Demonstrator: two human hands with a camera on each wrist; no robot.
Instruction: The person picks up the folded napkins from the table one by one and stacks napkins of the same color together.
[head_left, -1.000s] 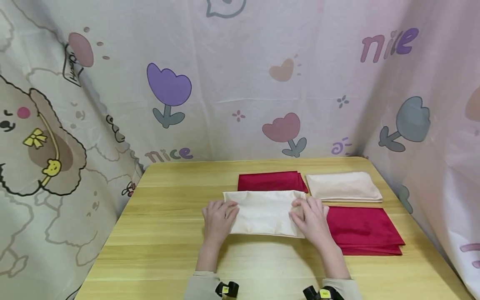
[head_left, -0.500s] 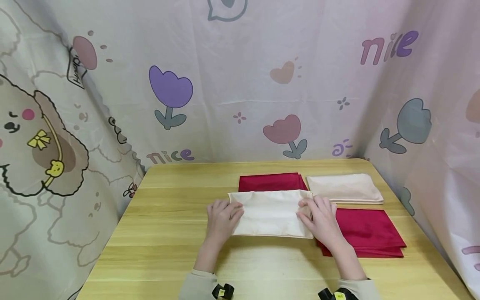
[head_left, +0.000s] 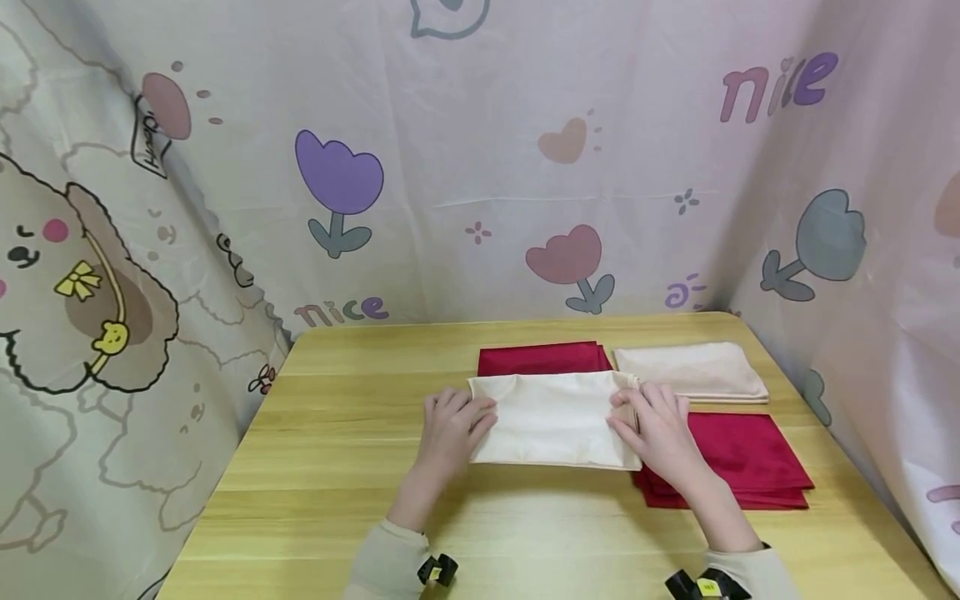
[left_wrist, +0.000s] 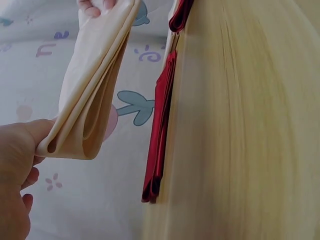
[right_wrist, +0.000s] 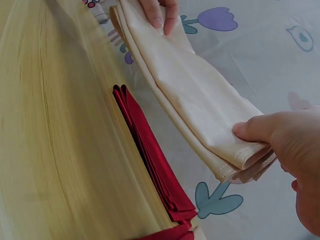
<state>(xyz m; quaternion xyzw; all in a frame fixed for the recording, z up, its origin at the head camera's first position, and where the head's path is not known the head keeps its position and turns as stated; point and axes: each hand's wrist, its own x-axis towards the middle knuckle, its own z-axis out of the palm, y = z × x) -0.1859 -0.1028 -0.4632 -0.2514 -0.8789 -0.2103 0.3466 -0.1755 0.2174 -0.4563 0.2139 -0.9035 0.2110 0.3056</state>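
Note:
A cream folded cloth [head_left: 555, 421] is held up off the table by its two short ends. My left hand [head_left: 450, 429] pinches its left end, and my right hand [head_left: 663, 429] pinches the right end, thumbs on the near face. Seen from the left wrist, the cloth's edge [left_wrist: 92, 120] shows several loose layers hanging in loops. In the right wrist view, my thumb [right_wrist: 255, 127] presses on the cloth near its stitched corner. The fingers behind the cloth are mostly hidden.
On the wooden table [head_left: 322, 467], a folded red cloth [head_left: 543, 360] lies behind the held one, partly covered by it. A folded cream cloth [head_left: 690, 372] lies at the back right. More folded red cloth [head_left: 742, 454] lies at the right. Printed curtains [head_left: 450, 167] surround the table.
Both hands have shifted to the right and slightly away with the cream cloth between them. Its right end now overlaps the view of the right-hand red cloth. The lying cloths have stayed put.

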